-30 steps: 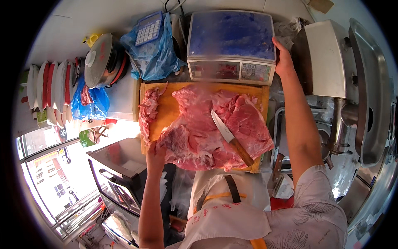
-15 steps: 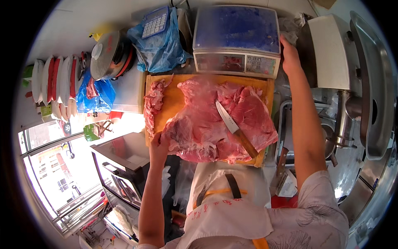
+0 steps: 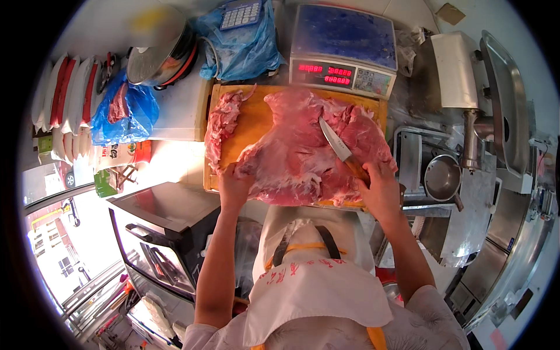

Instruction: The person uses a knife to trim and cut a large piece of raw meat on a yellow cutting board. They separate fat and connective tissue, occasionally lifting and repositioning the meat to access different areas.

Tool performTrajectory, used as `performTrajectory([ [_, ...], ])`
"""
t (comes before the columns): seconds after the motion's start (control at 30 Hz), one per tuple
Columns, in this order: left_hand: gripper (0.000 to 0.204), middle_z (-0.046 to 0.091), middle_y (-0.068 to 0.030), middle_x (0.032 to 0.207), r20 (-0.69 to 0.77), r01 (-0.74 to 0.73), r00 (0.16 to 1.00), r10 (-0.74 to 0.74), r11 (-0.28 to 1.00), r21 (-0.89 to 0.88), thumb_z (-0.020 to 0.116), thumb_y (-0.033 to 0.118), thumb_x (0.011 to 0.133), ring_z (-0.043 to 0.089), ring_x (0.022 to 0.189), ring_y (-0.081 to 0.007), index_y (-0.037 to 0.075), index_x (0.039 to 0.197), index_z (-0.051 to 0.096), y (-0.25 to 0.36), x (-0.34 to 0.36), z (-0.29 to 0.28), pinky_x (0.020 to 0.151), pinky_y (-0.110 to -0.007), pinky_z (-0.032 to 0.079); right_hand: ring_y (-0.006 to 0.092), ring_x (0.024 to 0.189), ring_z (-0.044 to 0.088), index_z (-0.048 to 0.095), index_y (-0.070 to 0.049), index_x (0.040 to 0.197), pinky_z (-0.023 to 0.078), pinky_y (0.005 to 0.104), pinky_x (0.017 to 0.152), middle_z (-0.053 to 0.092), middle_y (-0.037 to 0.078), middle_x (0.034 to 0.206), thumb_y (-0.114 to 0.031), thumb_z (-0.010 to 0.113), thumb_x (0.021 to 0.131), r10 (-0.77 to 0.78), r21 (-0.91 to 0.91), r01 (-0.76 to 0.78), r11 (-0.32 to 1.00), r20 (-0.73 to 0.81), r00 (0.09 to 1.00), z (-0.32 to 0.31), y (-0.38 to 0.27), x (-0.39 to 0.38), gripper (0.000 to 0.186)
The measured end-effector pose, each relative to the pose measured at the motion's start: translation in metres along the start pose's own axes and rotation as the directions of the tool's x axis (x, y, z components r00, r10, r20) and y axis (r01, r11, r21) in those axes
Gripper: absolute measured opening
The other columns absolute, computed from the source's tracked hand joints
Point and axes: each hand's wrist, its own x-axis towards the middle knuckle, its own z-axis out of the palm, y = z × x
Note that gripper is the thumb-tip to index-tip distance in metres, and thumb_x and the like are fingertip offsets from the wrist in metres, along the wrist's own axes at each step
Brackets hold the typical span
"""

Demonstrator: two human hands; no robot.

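A large slab of raw meat lies spread over a wooden cutting board. My left hand is closed on the slab's near left edge, its fingertips partly hidden by the meat. On the slab's right part rests a knife, its blade pointing away and to the left. My right hand is at the near right edge, with thumb and fingers around the end of the wooden handle; the fingertips are partly hidden. A strip of meat trimmings runs along the board's left side.
Behind the board stands a scale with lit red digits. Left of it, a calculator sits on a blue plastic bag. A lidded pot is further left. Metal pans and a meat grinder stand at right.
My right hand has come down from the scale's right side to the knife handle. The scale's display, dark before, now shows red digits. My left hand stays at the meat's edge.
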Motion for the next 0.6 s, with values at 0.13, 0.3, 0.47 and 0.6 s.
performTrajectory([
  [0.13,0.046,0.073,-0.0274,0.101,0.019,-0.031,0.999,0.031,0.998,0.047,0.074,0.024,0.078,0.070,0.099,-0.0444,-0.002,0.116,0.069,0.008,-0.004,-0.005,0.085,-0.047,0.055,0.0367,0.086,0.068,0.065,-0.001,0.106,0.056,0.0432,0.078,0.068,0.017,0.097,-0.012,0.077,0.080,0.070,-0.031,-0.067,0.997,0.093,0.993,-0.005,-0.003,0.005,0.030],
  [0.3,0.043,0.073,-0.0263,0.104,0.015,-0.114,0.993,0.114,0.991,0.067,0.076,0.027,0.082,0.070,0.101,-0.0429,0.000,0.114,0.069,0.014,0.002,-0.004,0.086,-0.047,0.054,0.0347,0.083,0.065,0.060,0.003,0.102,0.049,0.0429,0.075,0.064,0.019,0.088,-0.015,0.068,0.087,0.274,0.184,-0.369,0.911,0.397,0.876,-0.023,-0.010,-0.008,0.024],
  [0.47,0.040,0.074,-0.0253,0.105,-0.001,-0.152,0.988,0.155,0.969,0.193,0.080,0.028,0.084,0.070,0.101,-0.0438,0.001,0.111,0.071,0.032,0.020,0.004,0.086,-0.048,0.055,0.0206,0.070,0.059,0.061,-0.002,0.110,0.046,0.0383,0.064,0.057,0.011,0.079,-0.023,0.068,0.097,0.346,0.447,-0.591,0.672,0.516,0.784,-0.017,-0.046,-0.043,0.026],
  [0.6,0.033,0.073,-0.0240,0.098,0.040,-0.239,0.971,0.236,0.946,0.220,0.077,0.026,0.085,0.070,0.094,-0.0436,0.002,0.107,0.071,0.033,0.038,0.011,0.083,-0.048,0.055,0.0155,0.063,0.057,0.061,-0.004,0.113,0.044,0.0353,0.057,0.059,0.008,0.076,-0.027,0.062,0.106,0.272,0.563,-0.542,0.624,0.494,0.826,0.009,-0.091,-0.039,0.025],
])
